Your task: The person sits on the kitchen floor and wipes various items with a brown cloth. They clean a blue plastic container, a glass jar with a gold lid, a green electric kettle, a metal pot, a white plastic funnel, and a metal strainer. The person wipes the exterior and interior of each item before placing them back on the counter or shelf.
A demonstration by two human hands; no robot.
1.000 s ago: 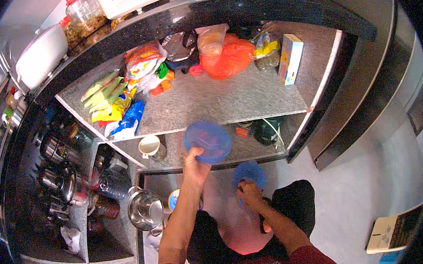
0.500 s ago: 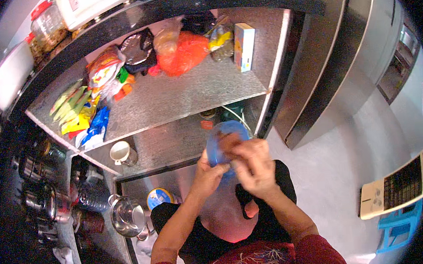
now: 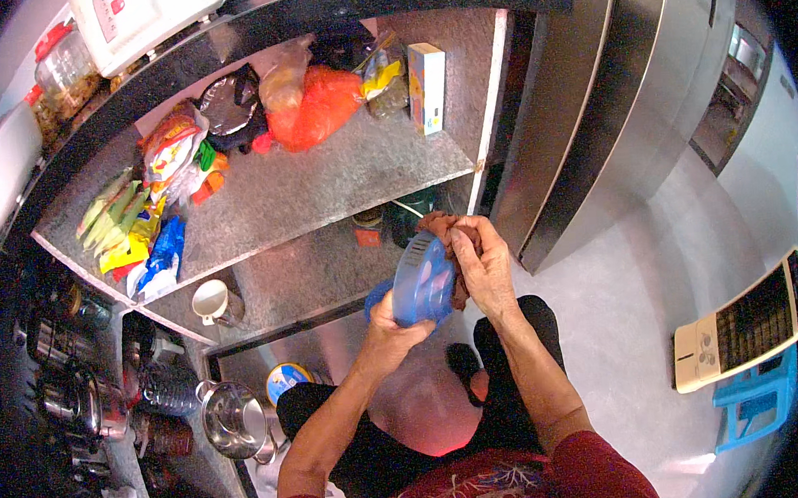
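Note:
In front of the lower shelf, my left hand [image 3: 393, 333] is closed round a translucent blue plastic container [image 3: 417, 275], tilted on its side. My right hand [image 3: 486, 272] pinches a brown cloth [image 3: 456, 228] that lies against the container's right side and rim. Part of the cloth is hidden by my right fingers. Another blue piece [image 3: 377, 297] shows just left of the container, and I cannot tell if it belongs to it.
An upper shelf [image 3: 312, 195] carries snack packets, an orange-red bag [image 3: 323, 111] and a small box [image 3: 426, 90]. Below stand a white mug [image 3: 212, 302] and a dark jar [image 3: 368, 223]. Steel pots [image 3: 235, 421] are at left, an air cooler [image 3: 742, 327] at right.
The container has turned onto its side, its wall now facing up. My right hand, blurred before, has moved slightly right and down with the cloth. The whole view has shifted a little.

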